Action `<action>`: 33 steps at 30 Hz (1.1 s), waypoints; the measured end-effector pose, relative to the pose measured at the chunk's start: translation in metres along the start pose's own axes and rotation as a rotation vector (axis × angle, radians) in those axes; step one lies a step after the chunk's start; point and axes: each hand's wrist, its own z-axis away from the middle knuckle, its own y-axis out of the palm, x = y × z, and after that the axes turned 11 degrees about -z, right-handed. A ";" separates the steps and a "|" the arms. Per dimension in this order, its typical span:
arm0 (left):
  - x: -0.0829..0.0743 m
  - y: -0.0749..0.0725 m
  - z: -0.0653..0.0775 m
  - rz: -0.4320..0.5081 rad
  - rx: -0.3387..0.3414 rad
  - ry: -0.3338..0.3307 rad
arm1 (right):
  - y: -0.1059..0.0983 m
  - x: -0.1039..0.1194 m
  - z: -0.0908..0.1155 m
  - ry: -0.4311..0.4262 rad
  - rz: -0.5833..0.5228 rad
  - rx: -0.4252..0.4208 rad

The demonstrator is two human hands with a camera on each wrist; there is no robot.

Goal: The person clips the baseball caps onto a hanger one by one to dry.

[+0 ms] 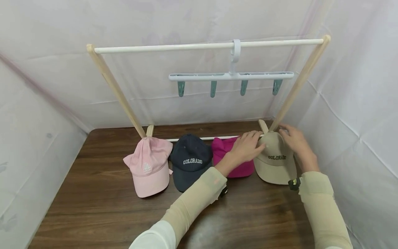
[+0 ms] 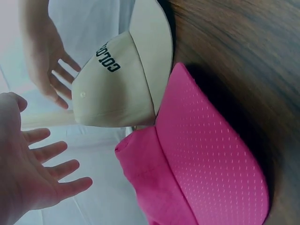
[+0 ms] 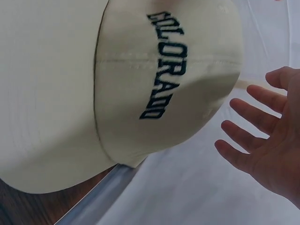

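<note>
A beige baseball cap (image 1: 275, 157) with dark COLORADO lettering lies at the right end of a row of caps. My right hand (image 1: 296, 140) is at its right side, fingers spread and holding nothing, as the right wrist view shows. On the cap's other side, my left hand (image 1: 247, 147) reaches over the magenta cap (image 1: 240, 169), partly hiding it. The fingers of that left hand (image 2: 42, 173) are spread, with nothing in them. To the left lie a navy COLORADO cap (image 1: 191, 157) and a pink LA cap (image 1: 150, 166).
A wooden rack with a white top bar (image 1: 164, 47) stands behind the caps. From the bar hangs a pale hanger (image 1: 205, 76) with several teal clips (image 1: 213, 89). White sheeting surrounds the brown wooden table (image 1: 102, 200).
</note>
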 end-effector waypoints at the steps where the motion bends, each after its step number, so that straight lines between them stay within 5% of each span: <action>1: 0.000 0.000 0.000 0.012 0.001 -0.002 | 0.000 -0.001 0.000 0.001 -0.003 0.000; 16: -0.003 0.012 -0.007 0.086 0.029 -0.004 | 0.014 -0.018 -0.002 -0.062 -0.018 0.040; 21: -0.009 0.020 -0.009 0.121 0.044 -0.016 | 0.015 -0.020 -0.003 -0.076 0.011 0.125; 29: -0.014 0.028 -0.021 0.213 -0.012 0.020 | 0.004 -0.016 -0.006 -0.110 -0.006 0.258; 33: -0.017 0.031 -0.028 0.250 -0.045 -0.018 | -0.001 -0.018 -0.006 -0.116 -0.030 0.304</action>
